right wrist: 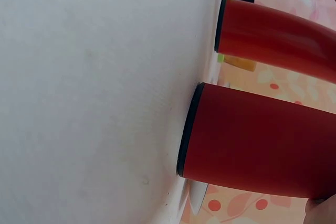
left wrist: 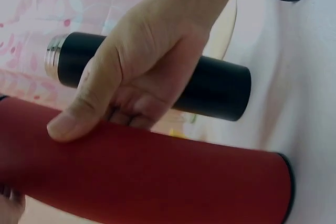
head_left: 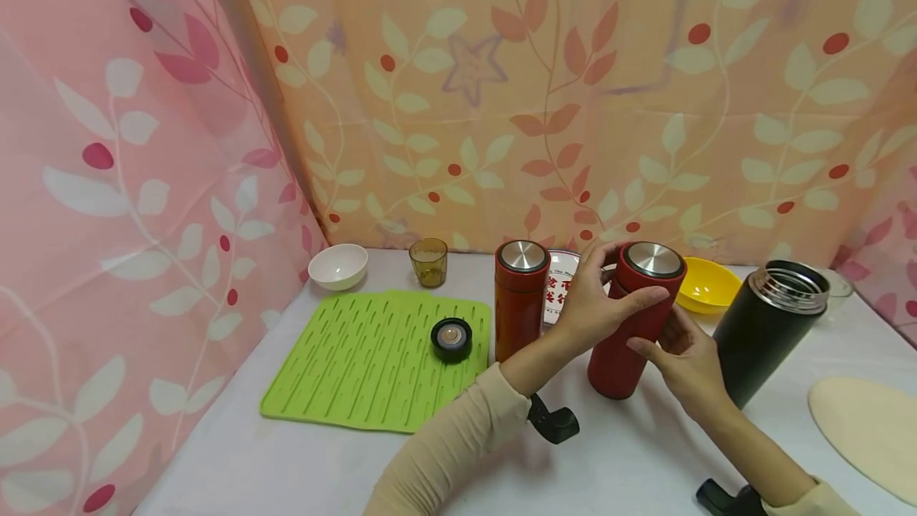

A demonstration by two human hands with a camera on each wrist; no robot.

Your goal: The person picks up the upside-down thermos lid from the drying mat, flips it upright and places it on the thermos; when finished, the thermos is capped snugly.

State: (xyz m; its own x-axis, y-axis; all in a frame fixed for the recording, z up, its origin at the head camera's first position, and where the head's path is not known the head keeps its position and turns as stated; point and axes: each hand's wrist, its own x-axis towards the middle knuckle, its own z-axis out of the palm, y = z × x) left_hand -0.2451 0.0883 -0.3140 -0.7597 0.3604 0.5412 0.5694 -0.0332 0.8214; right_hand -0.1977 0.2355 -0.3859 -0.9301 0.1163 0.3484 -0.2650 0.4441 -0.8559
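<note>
Both hands hold a dark red thermos (head_left: 630,333) with a steel-topped lid, its base at the tabletop. My left hand (head_left: 602,301) grips it near the lid, thumb across the front. Lower on its right side my right hand (head_left: 684,357) curls round the body; the left wrist view shows that right hand (left wrist: 152,56) with its thumb along the red wall. An orange-red thermos (head_left: 521,301) with its lid on stands left of the hands. Just right of them is an uncapped black thermos (head_left: 770,333), its steel neck bare.
A green ribbed mat (head_left: 358,365) lies at left with a black lid (head_left: 451,339) on it. Behind are a white bowl (head_left: 338,267), an amber glass (head_left: 428,261), a printed white plate (head_left: 562,285) and a yellow bowl (head_left: 705,287). A cream board (head_left: 870,436) lies right.
</note>
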